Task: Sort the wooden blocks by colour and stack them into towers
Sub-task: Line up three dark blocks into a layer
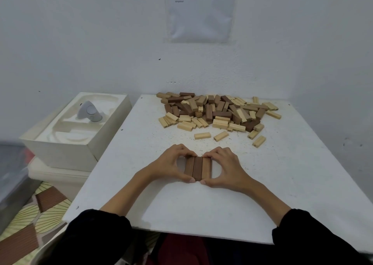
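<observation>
My left hand (169,163) and right hand (228,167) meet around three brown blocks (197,167) that lie flat and side by side on the white table (282,184), long faces touching, the middle one darker than its neighbours. My thumbs press the near ends and my curled fingers press the far ends, so both hands pinch the row from front and back. The row sits about mid-table, well back from the near edge. Bare tabletop lies between it and my black sleeves (101,230), and more runs out on either side to the left and right edges. Just past my fingertips a few loose pale blocks (202,136) lie apart from one another. Behind them the pile of mixed pale and brown blocks (218,111) spreads along the far edge against the wall, mostly to the right of centre, with open surface in the far left corner. A white box (66,149) holding a grey controller (88,111) stands just beside the table's left edge. A sheet of paper (199,12) hangs on the wall above the pile.
</observation>
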Demonstrator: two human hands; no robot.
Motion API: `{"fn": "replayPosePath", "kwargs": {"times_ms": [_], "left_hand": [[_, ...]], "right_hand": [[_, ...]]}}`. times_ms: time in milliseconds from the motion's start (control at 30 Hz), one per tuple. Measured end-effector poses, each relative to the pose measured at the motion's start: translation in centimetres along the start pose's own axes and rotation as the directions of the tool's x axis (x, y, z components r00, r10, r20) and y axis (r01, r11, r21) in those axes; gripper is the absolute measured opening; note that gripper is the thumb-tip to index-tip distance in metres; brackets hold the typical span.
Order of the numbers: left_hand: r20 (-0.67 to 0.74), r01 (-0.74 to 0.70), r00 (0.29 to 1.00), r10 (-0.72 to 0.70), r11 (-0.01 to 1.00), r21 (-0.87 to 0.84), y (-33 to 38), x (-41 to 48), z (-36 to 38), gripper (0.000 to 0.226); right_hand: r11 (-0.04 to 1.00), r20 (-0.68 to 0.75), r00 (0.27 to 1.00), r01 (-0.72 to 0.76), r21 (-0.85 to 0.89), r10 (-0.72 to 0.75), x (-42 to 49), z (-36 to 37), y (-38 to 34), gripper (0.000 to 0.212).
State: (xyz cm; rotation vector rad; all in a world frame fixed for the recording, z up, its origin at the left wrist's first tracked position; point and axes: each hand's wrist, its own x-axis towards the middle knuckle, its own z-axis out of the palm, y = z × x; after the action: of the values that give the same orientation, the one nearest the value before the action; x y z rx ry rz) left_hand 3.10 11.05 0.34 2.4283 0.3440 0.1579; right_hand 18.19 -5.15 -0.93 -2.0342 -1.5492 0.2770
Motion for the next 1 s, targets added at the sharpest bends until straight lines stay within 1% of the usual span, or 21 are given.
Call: {"fn": "replayPosePath", "kwargs": {"times_ms": [133,333,567,667,1000], "left_hand": [[-0.012,0.037,0.999,-0.036,0.999,0.023,-1.4,-2.3,-1.6,0.079],[-0.017,0.129,0.992,-0.129,0.991,0.032,-3.9,-6.3,-4.6,0.074],[-0.015,0.208,0.978,-0.207,0.978,0.009,-6.1,-8.9,-7.1,0.073],[-0.003,0.213,0.977,-0.213,0.977,0.001,-6.6,-9.3,-7.7,0.076],[0.042,0.225,0.974,-0.224,0.974,-0.024,-6.7,-9.4,-8.0,0.071]], "right_hand": [[0.999,-0.017,0.999,0.04,0.0,-0.04,0.9,2.0,-2.1,0.085],[0.994,-0.005,0.994,0.111,0.012,-0.111,3.0,5.2,-5.9,0.085],[0.992,-0.014,0.992,0.124,0.022,-0.124,4.9,7.9,-9.2,0.087],[0.992,-0.015,0.992,0.122,0.022,-0.122,5.2,8.5,-9.9,0.088],[0.994,0.0,0.994,0.109,0.0,-0.109,5.3,8.6,-9.9,0.088]]}}
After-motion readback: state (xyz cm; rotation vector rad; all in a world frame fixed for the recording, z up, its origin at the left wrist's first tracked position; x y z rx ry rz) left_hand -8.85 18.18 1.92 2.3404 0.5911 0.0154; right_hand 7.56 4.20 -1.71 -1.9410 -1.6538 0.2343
